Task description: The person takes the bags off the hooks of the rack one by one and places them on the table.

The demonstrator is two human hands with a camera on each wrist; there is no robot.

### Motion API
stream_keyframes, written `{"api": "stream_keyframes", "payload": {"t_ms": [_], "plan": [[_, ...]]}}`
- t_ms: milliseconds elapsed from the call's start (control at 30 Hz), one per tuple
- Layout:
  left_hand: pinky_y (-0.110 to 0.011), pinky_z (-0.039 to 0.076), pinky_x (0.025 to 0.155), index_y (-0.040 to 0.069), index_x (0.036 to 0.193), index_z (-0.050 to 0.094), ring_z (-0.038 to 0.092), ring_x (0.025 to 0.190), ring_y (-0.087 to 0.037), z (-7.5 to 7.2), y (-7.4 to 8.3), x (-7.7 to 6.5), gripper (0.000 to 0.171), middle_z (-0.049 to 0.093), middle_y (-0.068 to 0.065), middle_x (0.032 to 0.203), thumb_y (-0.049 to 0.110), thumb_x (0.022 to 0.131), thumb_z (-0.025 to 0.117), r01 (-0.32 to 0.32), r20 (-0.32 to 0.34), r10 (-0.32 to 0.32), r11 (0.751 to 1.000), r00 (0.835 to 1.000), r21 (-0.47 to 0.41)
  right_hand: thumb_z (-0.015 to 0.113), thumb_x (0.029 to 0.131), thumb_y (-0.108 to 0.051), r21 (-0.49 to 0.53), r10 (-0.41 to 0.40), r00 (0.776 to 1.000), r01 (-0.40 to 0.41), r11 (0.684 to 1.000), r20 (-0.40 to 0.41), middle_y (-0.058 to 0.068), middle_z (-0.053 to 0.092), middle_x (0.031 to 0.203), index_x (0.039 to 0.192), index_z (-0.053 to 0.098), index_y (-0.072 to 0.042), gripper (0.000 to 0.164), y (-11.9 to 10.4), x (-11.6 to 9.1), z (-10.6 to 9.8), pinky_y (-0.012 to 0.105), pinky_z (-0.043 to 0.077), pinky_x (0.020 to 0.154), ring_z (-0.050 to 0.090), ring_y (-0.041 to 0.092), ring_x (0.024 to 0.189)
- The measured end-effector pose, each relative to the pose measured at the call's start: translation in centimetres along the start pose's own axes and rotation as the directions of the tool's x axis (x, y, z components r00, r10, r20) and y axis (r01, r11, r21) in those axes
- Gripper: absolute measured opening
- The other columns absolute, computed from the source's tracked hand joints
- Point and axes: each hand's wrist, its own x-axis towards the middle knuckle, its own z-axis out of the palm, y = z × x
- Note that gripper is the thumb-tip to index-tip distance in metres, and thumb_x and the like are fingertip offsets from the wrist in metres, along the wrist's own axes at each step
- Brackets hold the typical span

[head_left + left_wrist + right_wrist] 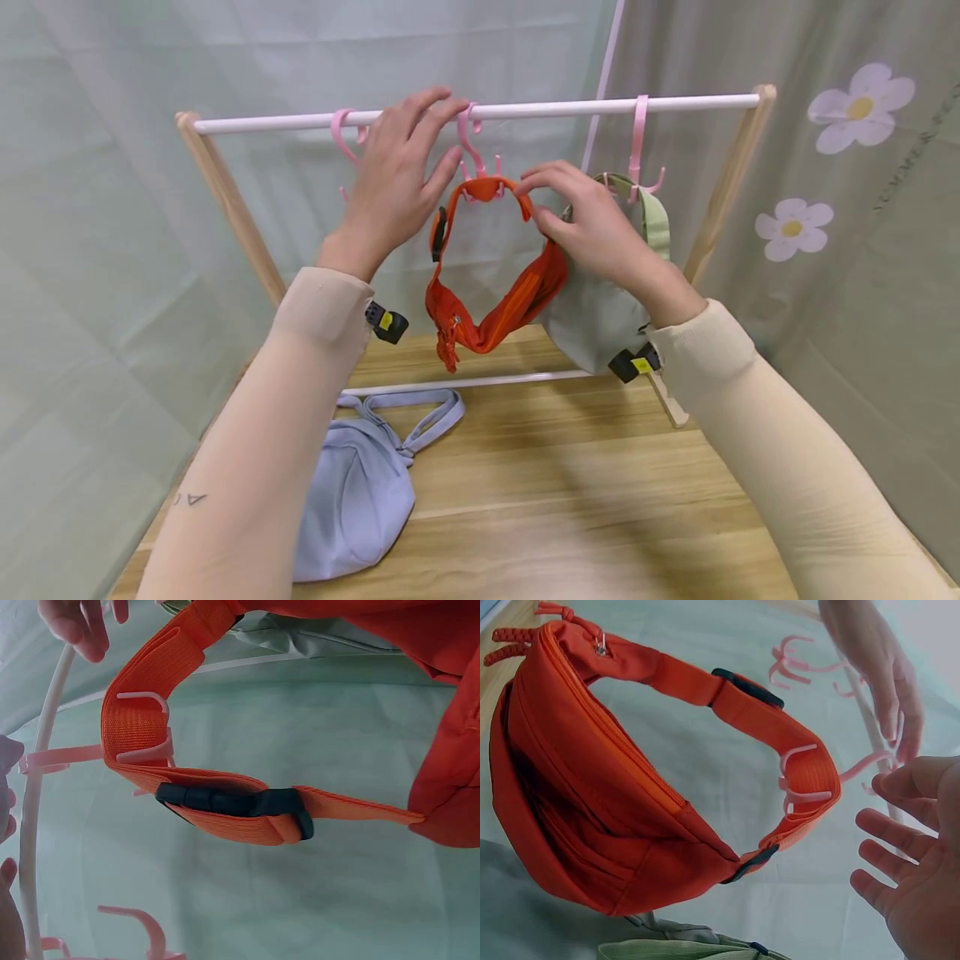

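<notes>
An orange waist bag (528,296) hangs by its strap from the prongs of the middle pink hook (468,142). In the left wrist view, its black buckle (232,802) is fastened and the strap (135,731) loops over two prongs. My left hand (401,179) is raised to the rail, fingertips right at the top of that hook, thumb spread away. Just right of the strap is my right hand (592,217). The right wrist view shows this right hand (922,855) with fingers spread and nothing held, apart from the bag (622,795).
A white rail (555,109) on a wooden-legged rack carries the hooks. A grey-green bag (600,308) hangs from the right hook (639,142); another pink hook (339,133) is at left. A light blue bag (360,492) lies on the wooden tabletop (540,500). Curtains surround the rack.
</notes>
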Motion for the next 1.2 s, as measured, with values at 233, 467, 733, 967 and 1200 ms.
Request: {"api": "stream_keyframes", "payload": {"t_ms": [233, 467, 733, 967, 1200], "plan": [[-0.037, 0.021, 0.124, 0.011, 0.154, 0.049, 0.041, 0.143, -0.03, 0.0, -0.3, 1.0, 0.049, 0.045, -0.011, 0.157, 0.034, 0.111, 0.05, -0.023, 0.033, 0.022, 0.999, 0.999, 0.039, 0.057, 0.104, -0.005, -0.052, 0.008, 0.999, -0.006, 0.999, 0.034, 0.01, 0.058, 0.142, 0.13, 0.068, -0.005, 0.028, -0.4, 1.3, -0.5, 0.039, 0.039, 0.115, 0.051, 0.024, 0.135], [-0.037, 0.01, 0.127, 0.016, 0.157, 0.046, 0.037, 0.149, -0.024, -0.3, -0.2, 1.7, 0.051, 0.044, -0.007, 0.16, 0.038, 0.111, 0.048, -0.003, 0.084, -0.002, 0.998, 0.996, 0.062, 0.058, 0.104, -0.007, -0.072, 0.005, 0.999, -0.002, 0.997, 0.047, 0.007, 0.06, 0.14, 0.13, 0.068, -0.005, 0.028, -1.0, 2.2, -0.9, 0.035, 0.039, 0.113, 0.052, 0.02, 0.133], [-0.045, 0.003, 0.127, 0.02, 0.163, 0.037, 0.031, 0.153, -0.022, -0.6, 0.0, 2.5, 0.058, 0.038, -0.004, 0.165, 0.043, 0.11, 0.047, -0.022, 0.178, -0.001, 0.992, 0.984, 0.127, 0.057, 0.105, -0.007, -0.044, 0.017, 0.999, -0.014, 0.999, 0.049, 0.007, 0.058, 0.142, 0.131, 0.067, -0.005, 0.028, -1.1, 2.7, -0.3, 0.035, 0.038, 0.114, 0.051, 0.021, 0.134], [-0.043, 0.019, 0.123, 0.02, 0.164, 0.035, 0.04, 0.149, -0.022, -0.3, 0.2, 2.4, 0.059, 0.046, -0.004, 0.161, 0.038, 0.109, 0.05, 0.054, 0.237, -0.076, 0.994, 0.969, 0.096, 0.059, 0.104, -0.005, -0.014, 0.03, 0.999, -0.03, 0.999, 0.038, 0.008, 0.059, 0.14, 0.13, 0.067, -0.004, 0.027, -0.8, 3.1, 0.6, 0.034, 0.037, 0.115, 0.051, 0.023, 0.134], [-0.041, 0.024, 0.119, 0.02, 0.159, 0.046, 0.046, 0.144, -0.021, -0.1, 0.2, 2.3, 0.055, 0.053, -0.004, 0.155, 0.037, 0.107, 0.055, 0.096, 0.18, -0.106, 0.993, 0.978, 0.066, 0.058, 0.105, -0.009, -0.019, 0.08, 0.995, -0.079, 0.997, 0.058, 0.01, 0.057, 0.143, 0.138, 0.062, -0.005, 0.034, 0.0, 3.6, 1.5, 0.036, 0.035, 0.117, 0.051, 0.024, 0.133]]}}
